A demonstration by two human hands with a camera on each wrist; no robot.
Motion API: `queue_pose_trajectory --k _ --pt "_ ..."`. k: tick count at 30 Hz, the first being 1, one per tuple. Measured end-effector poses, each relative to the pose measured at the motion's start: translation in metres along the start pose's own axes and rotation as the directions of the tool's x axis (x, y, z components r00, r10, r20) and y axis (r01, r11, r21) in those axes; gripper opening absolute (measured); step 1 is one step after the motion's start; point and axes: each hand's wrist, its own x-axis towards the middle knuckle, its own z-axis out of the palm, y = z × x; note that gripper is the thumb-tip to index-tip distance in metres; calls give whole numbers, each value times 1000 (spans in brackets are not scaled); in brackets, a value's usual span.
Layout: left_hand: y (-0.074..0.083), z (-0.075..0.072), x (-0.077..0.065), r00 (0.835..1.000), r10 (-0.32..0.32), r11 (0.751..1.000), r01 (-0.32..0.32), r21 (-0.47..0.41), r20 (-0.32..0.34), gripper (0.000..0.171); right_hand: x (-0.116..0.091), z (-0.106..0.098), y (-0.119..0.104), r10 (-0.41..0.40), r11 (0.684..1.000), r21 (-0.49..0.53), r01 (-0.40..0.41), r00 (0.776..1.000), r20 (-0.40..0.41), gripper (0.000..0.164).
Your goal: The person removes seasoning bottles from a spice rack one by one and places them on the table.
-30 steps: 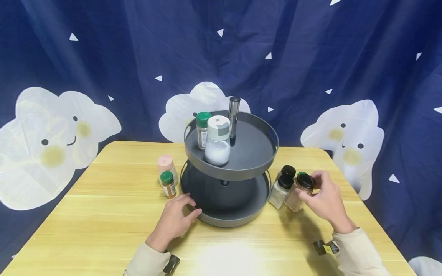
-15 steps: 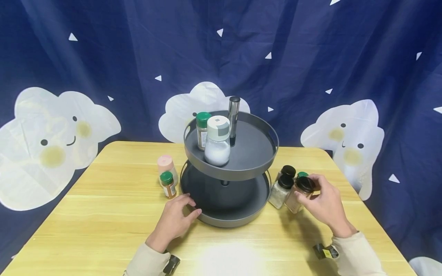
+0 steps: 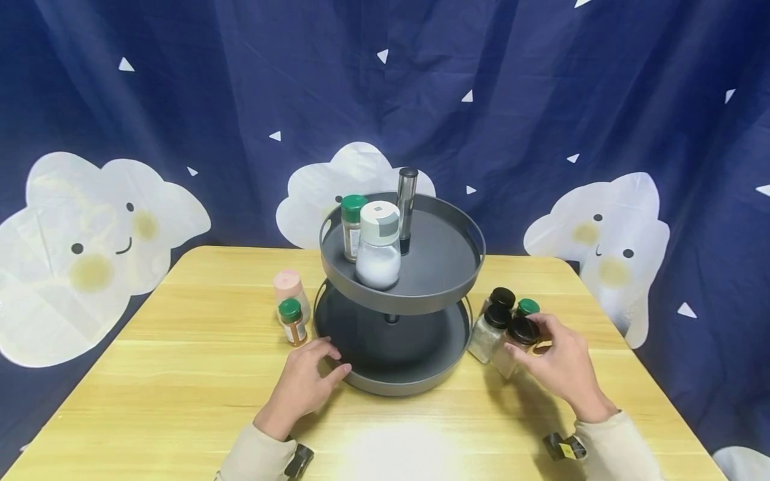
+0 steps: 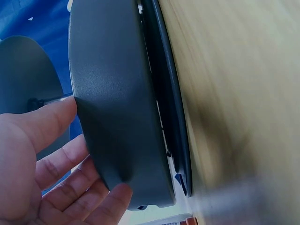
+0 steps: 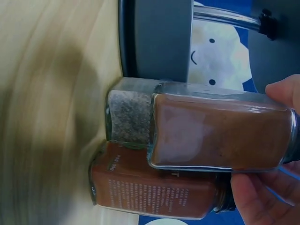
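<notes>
Brown-powder jar (image 5: 220, 133), raised right of the two-tier tray (image 3: 397, 387).
Your right hand (image 3: 562, 364) pinches it, now nearer you and apparently free to carry; your left hand (image 3: 305, 381), loosely spread, touches the tray.

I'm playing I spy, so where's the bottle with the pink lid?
In the head view, the pink-lidded bottle stands toward the left of the table, left of the two-tier tray, with the small green-capped jar just in front.
</notes>
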Motion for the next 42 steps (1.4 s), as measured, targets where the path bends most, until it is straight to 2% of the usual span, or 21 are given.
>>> queue_pose_trajectory --k 15,25,38,42 --pt "2 -1 0 1000 -3 1000 3 -1 -1 18 -8 6 -1 25 1000 -13 -25 999 32 59" --pt "1 0 0 1000 18 1000 -18 3 -11 18 -13 12 1 -22 999 -40 22 1000 -6 60" --pt "-2 1 0 999 31 999 -31 10 -21 19 -20 17 3 28 999 -31 -27 999 23 61" --pt "-1 1 1 999 28 1000 -28 11 -18 19 -21 18 5 14 999 -37 -14 1000 6 61"
